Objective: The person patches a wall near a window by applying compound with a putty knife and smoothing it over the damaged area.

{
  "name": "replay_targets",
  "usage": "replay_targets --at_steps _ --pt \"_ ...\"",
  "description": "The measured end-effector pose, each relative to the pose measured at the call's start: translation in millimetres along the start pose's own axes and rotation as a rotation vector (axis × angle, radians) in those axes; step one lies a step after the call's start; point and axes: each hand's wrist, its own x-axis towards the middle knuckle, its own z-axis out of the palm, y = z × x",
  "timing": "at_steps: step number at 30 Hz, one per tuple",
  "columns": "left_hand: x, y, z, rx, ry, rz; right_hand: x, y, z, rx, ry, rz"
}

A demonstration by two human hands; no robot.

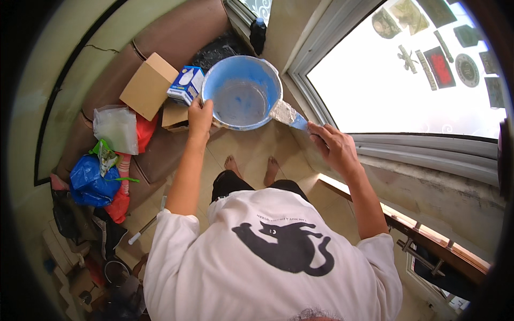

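A round blue basin (242, 80) is held up in front of me, its inside smeared with whitish-grey paste. My left hand (200, 119) grips its near-left rim, thumb over the edge. In my right hand (334, 145) is a blue-handled scraper (286, 114), fingers closed round the handle. Its broad end is caked with whitish paste and meets the basin's right rim; whether the two touch I cannot tell.
A brown sofa (176, 21) carries a cardboard box (149, 85), a blue-and-white carton (186, 85), clear plastic sheeting (115, 128) and a blue bag (93, 182). A dark bottle (258, 37) stands behind. To the right are a window (385, 75) and a wooden rail (433, 246).
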Motion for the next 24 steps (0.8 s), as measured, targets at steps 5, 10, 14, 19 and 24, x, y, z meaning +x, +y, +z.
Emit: replay_targets --at_steps 5,10,14,19,24 --pt "4.6 13.9 -8.0 -0.014 0.013 -0.006 -10.3 9.0 -12.4 -0.046 -0.047 0.106" --pt "15.1 19.4 -13.4 0.058 -0.034 0.057 3.4 12.3 -22.2 0.077 0.053 0.116" --pt "13.8 27.0 -5.7 0.031 -0.050 0.016 39.3 -3.8 -18.5 0.034 0.061 0.030" --pt "11.2 29.1 2.1 0.025 -0.097 0.070 57.2 -2.2 -10.8 -0.048 0.051 -0.029" --pt "18.7 18.1 -12.6 0.029 -0.114 0.097 37.0 9.1 -19.2 -0.021 0.016 -0.026"
